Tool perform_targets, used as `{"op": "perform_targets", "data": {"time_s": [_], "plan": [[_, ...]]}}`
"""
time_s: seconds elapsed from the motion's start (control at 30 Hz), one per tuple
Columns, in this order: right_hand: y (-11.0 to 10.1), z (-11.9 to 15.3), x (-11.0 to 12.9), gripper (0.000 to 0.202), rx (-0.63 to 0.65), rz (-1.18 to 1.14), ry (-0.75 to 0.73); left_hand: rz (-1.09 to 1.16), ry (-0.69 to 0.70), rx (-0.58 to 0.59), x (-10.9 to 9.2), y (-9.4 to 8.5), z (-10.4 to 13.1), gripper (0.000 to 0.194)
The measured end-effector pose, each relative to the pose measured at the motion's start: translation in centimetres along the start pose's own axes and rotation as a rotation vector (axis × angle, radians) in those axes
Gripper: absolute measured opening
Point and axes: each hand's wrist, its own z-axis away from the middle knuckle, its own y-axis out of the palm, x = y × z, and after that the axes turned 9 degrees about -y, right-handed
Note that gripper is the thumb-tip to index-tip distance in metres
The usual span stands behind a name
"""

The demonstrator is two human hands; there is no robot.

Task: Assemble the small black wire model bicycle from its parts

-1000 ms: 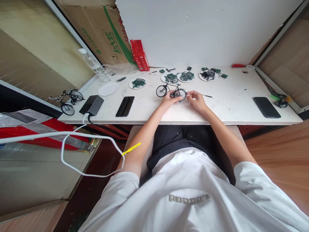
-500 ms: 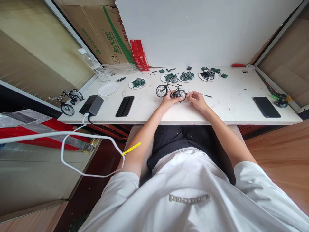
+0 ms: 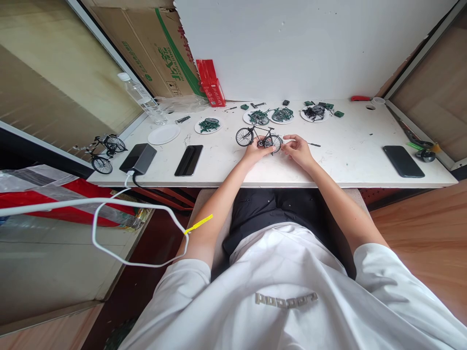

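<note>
A small black model bicycle (image 3: 244, 137) stands upright above the white table, its front wheel to the left. My left hand (image 3: 256, 151) is closed around its lower frame near the pedals and rear wheel. At the rear wheel's right edge is my right hand (image 3: 298, 149), its thumb and index finger bent toward the wheel; whether they grip a small part there is too small to tell. A thin dark screwdriver-like tool (image 3: 314, 145) lies just right of my right hand.
Plates of green parts (image 3: 209, 125) and black parts (image 3: 315, 113) line the back. A power bank (image 3: 138, 159), a phone (image 3: 188, 160) and more model bicycles (image 3: 102, 165) lie left. Another phone (image 3: 403, 161) is right. A white cable (image 3: 109, 200) crosses my left arm.
The fingers of my right hand have shifted and spread slightly at the rear wheel. My left hand and the bicycle have hardly moved.
</note>
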Motion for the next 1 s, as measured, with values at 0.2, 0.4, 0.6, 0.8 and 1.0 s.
{"op": "perform_targets", "data": {"time_s": [0.2,0.4,0.6,0.8,1.0], "plan": [[0.10,-0.16,0.10,0.042,0.014,0.010,0.038,-0.011,-0.003,-0.011,0.01,0.03,-0.08,0.071],[0.24,-0.08,0.53,0.037,-0.019,-0.003,0.047,-0.015,-0.002,0.002,0.11,0.05,-0.14,0.070],[0.31,-0.09,0.51,0.031,-0.042,-0.023,0.048,-0.027,0.006,0.022,0.43,-0.04,-0.35,0.070],[0.41,-0.21,0.13,0.028,-0.047,-0.032,0.051,-0.045,0.008,0.047,0.50,-0.09,-0.43,0.071],[0.41,-0.26,-0.06,0.026,-0.041,-0.024,0.030,-0.047,0.010,0.053,0.55,-0.11,-0.44,0.070]]}}
